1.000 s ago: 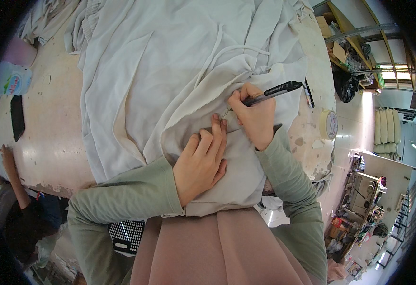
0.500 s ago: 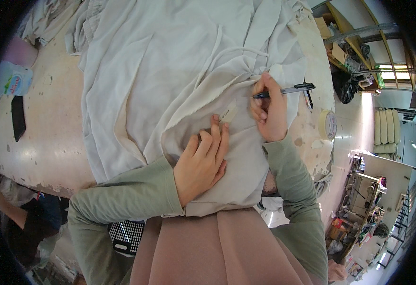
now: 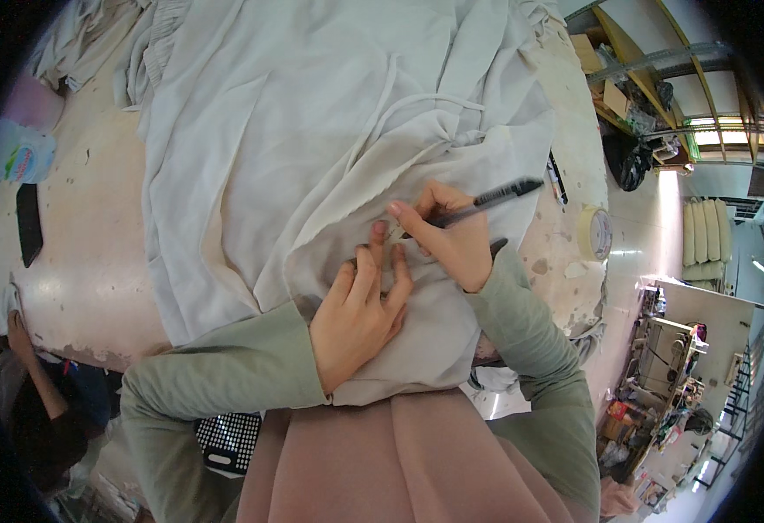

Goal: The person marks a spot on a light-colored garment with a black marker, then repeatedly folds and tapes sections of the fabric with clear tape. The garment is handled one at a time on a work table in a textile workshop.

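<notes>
Workshop: you stand at a worn, pale table point(image 3: 85, 261) with shelving and sewing machines off to your right.
Cloth: a large pale grey fabric point(image 3: 312, 122) lies spread over most of the table, bunched into folds near you.
Left hand: your left hand point(image 3: 360, 309) lies flat, fingers extended, pressing the fabric down.
Right hand: your right hand point(image 3: 447, 240) is closed around a black pen point(image 3: 478, 205), its tip end down at the fabric just beside your left fingertips.
Nearby: a roll of tape point(image 3: 596, 234) rests at the table's right edge; a bag point(image 3: 20, 161) lies far left, contents unclear.
</notes>
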{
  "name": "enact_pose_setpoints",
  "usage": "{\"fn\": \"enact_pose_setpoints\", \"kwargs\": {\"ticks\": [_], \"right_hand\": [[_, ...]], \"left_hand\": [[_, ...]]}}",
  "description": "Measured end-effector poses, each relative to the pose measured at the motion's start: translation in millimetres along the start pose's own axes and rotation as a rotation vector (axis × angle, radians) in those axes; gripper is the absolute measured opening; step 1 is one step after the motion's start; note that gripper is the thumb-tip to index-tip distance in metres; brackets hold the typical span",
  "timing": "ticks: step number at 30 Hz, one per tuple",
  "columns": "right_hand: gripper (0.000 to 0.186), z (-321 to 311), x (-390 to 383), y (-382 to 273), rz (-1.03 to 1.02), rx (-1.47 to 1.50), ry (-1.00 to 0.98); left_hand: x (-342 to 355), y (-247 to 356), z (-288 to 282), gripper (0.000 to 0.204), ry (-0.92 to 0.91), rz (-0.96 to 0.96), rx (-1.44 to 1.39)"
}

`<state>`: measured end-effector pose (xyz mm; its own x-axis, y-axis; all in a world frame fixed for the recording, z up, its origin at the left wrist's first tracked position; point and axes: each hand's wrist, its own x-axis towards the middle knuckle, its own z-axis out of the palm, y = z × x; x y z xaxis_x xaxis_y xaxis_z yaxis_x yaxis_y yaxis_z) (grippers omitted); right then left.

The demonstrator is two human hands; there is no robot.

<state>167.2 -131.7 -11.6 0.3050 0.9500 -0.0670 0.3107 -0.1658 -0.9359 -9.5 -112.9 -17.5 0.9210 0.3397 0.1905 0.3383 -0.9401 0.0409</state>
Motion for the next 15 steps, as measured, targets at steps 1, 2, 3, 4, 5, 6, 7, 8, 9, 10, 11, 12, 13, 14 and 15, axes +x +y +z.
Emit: {"fn": "enact_pose_setpoints", "kwargs": {"ticks": [1,2,3,4,5,6,7,8,9,10,11,12,13,14,15], "right_hand": [[0.028,-0.2,0.0,0.2,0.015,-0.026,0.011],[0.029,0.3,-0.4,0.4,0.018,-0.046,0.016],[0.029,1.0,-1.0,0.8,-0.025,-0.055,0.022],[0.029,1.4,-1.5,1.2,-0.082,-0.059,0.021],[0.028,2.3,-2.3,1.7,-0.140,-0.062,0.011],[0.027,2.5,-2.3,2.3,-0.094,-0.078,0.001],[0.026,2.8,-2.2,2.8,-0.050,-0.092,-0.018],[0.025,2.9,-2.0,3.3,-0.018,-0.104,-0.023],[0.025,2.8,-1.4,3.5,-0.013,-0.107,-0.038],[0.024,2.8,-1.0,3.8,-0.019,-0.107,-0.039],[0.024,2.5,-0.4,3.8,-0.025,-0.107,-0.040],[0.024,2.5,0.0,3.7,-0.006,-0.080,-0.052],[0.024,2.4,0.3,3.6,0.013,-0.053,-0.063],[0.024,2.4,0.5,3.4,0.031,-0.026,-0.081],[0.024,2.6,0.5,3.3,0.016,-0.054,-0.069]], "left_hand": [[0.1,0.2,0.1,0.054,0.004,-0.008,-0.004],[0.1,0.4,0.2,0.055,0.007,-0.014,-0.006],[0.1,0.6,0.2,0.055,0.000,-0.012,-0.006],[0.1,0.6,0.1,0.055,-0.007,-0.010,-0.004],[-0.1,0.6,-0.1,0.055,-0.010,-0.014,0.001],[-0.1,0.8,-0.4,0.054,-0.017,-0.006,0.006],[0.0,0.6,-0.8,0.054,-0.020,-0.003,0.014],[0.1,0.4,-1.1,0.054,-0.019,-0.002,0.021],[0.2,0.1,-1.6,0.051,-0.019,0.009,0.021],[0.5,-0.4,-1.9,0.049,-0.016,0.017,0.020],[0.7,-0.8,-2.3,0.047,-0.013,0.025,0.019],[0.8,-1.2,-2.6,0.047,-0.018,0.029,0.018],[0.9,-1.5,-2.9,0.047,-0.024,0.033,0.016],[0.9,-1.5,-3.1,0.047,-0.029,0.036,0.015],[0.8,-1.4,-3.3,0.048,-0.037,0.027,0.009]]}}
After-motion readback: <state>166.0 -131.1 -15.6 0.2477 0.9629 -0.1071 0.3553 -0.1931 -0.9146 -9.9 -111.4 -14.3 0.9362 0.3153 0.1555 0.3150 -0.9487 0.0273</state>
